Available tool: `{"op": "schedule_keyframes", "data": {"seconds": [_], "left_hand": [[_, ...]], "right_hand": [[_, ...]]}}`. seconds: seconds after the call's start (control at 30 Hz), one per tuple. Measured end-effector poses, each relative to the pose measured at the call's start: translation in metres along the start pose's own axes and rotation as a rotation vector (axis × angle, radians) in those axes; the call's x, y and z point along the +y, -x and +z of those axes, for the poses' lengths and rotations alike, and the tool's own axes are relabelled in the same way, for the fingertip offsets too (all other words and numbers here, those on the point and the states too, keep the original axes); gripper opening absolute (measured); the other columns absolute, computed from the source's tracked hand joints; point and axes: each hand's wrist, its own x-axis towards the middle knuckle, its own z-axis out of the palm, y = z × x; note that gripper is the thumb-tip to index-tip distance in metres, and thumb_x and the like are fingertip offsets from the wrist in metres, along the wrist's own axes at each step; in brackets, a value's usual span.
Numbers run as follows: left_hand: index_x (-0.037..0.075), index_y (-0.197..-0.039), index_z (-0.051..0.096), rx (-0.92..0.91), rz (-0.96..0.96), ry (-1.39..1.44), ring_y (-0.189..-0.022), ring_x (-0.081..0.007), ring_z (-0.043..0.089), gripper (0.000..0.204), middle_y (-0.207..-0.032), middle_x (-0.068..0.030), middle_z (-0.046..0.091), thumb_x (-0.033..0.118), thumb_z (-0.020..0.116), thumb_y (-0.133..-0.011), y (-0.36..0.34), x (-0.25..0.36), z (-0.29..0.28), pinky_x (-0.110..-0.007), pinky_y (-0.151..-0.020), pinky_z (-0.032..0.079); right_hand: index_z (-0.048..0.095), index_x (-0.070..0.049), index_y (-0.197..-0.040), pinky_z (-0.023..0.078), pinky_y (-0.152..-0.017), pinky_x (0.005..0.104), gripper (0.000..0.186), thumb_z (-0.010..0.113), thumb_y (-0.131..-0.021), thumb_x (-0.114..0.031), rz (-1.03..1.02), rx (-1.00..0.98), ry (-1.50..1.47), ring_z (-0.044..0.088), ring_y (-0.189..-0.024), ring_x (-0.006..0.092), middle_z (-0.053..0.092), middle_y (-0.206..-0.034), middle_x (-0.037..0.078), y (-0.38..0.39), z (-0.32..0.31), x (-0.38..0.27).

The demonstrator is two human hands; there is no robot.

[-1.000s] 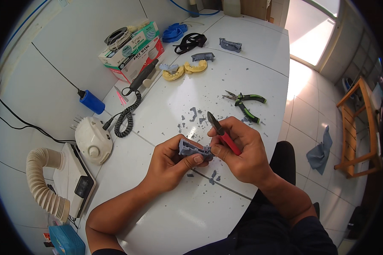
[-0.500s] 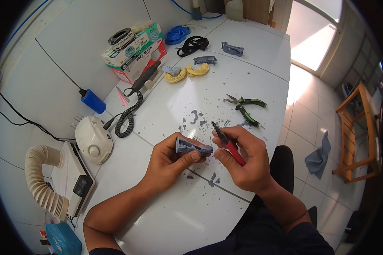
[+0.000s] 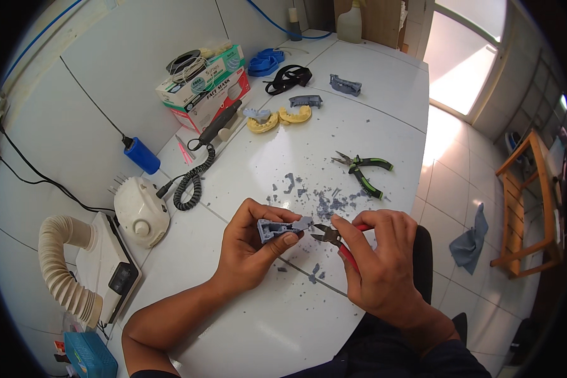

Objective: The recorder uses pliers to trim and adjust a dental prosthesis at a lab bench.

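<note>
My left hand (image 3: 252, 249) grips a blue-grey moulded piece (image 3: 274, 230), its thumb along the lower side. My right hand (image 3: 378, 258) holds red-handled cutters (image 3: 334, 236); their slightly open jaws point left, at or just beside the piece's right end. Grey fragments (image 3: 327, 203) are scattered on the white tiled tabletop (image 3: 220, 327) beyond and below my hands. Green-and-black pliers (image 3: 366, 176) lie open beyond my right hand.
Yellow dental casts (image 3: 263, 125), two grey pieces (image 3: 345, 86), a black strap (image 3: 290, 80) and mask boxes (image 3: 205, 101) are at the back. Left are a corded handpiece (image 3: 220, 123), white control unit (image 3: 138, 214) and hose machine (image 3: 97, 271). A wooden stool (image 3: 523, 201) stands right.
My right hand has moved slightly down and rotated, swinging the cutters from upright to pointing left, handles now spread. More fragments show beyond my hands; the view has shifted slightly.
</note>
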Motion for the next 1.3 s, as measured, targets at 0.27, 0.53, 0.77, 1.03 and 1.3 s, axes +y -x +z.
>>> {"op": "schedule_keyframes", "data": {"seconds": [0.27, 0.53, 0.77, 1.03, 1.3], "left_hand": [[0.004, -0.107, 0.051, -0.004, 0.04, -0.055, -0.118, -0.018, 0.067, 0.028, -0.122, -0.0187, 0.069, -0.004, 0.076, -0.096, 0.005, -0.003, 0.0, -0.031, -0.098, 0.057], [-0.001, -0.105, 0.05, -0.052, 0.253, -0.422, -0.113, -0.0245, 0.072, 0.033, -0.122, -0.0236, 0.067, -0.014, 0.077, -0.09, 0.01, -0.001, 0.003, -0.032, -0.095, 0.059], [-0.001, -0.103, 0.051, -0.068, 0.363, -0.561, -0.113, -0.0258, 0.073, 0.033, -0.118, -0.0225, 0.067, -0.015, 0.077, -0.089, 0.009, -0.002, 0.004, -0.033, -0.094, 0.06], [0.0, -0.098, 0.048, -0.001, 0.261, -0.43, -0.11, -0.0247, 0.073, 0.035, -0.113, -0.0206, 0.067, -0.015, 0.078, -0.088, 0.012, 0.001, 0.007, -0.033, -0.093, 0.059], [-0.003, -0.101, 0.051, 0.005, 0.317, -0.443, -0.107, -0.0203, 0.074, 0.029, -0.114, -0.0203, 0.07, -0.01, 0.077, -0.092, 0.008, -0.004, 0.002, -0.029, -0.088, 0.06]], "right_hand": [[0.074, -0.001, -0.128, 0.036, -0.096, 0.0493, 0.04, 0.073, -0.087, -0.004, 0.007, 0.073, 0.053, 0.055, -0.105, 0.0285, 0.057, -0.108, 0.011, 0.001, 0.014, -0.005], [0.071, -0.002, -0.13, 0.037, -0.092, 0.0469, 0.052, 0.083, -0.079, -0.006, -0.002, 0.038, -0.024, 0.055, -0.103, 0.028, 0.056, -0.107, 0.012, 0.004, 0.014, -0.001], [0.072, -0.002, -0.13, 0.037, -0.091, 0.0453, 0.052, 0.082, -0.079, -0.007, 0.054, 0.005, -0.156, 0.055, -0.102, 0.0277, 0.057, -0.107, 0.012, 0.005, 0.018, 0.0], [0.074, -0.005, -0.129, 0.036, -0.091, 0.0446, 0.047, 0.081, -0.083, -0.009, 0.057, -0.025, -0.301, 0.054, -0.101, 0.027, 0.057, -0.108, 0.01, 0.0, 0.019, 0.008], [0.075, -0.005, -0.128, 0.036, -0.09, 0.045, 0.043, 0.08, -0.085, -0.008, -0.064, 0.152, 0.018, 0.055, -0.099, 0.0251, 0.058, -0.105, 0.008, -0.001, 0.026, 0.006]]}}
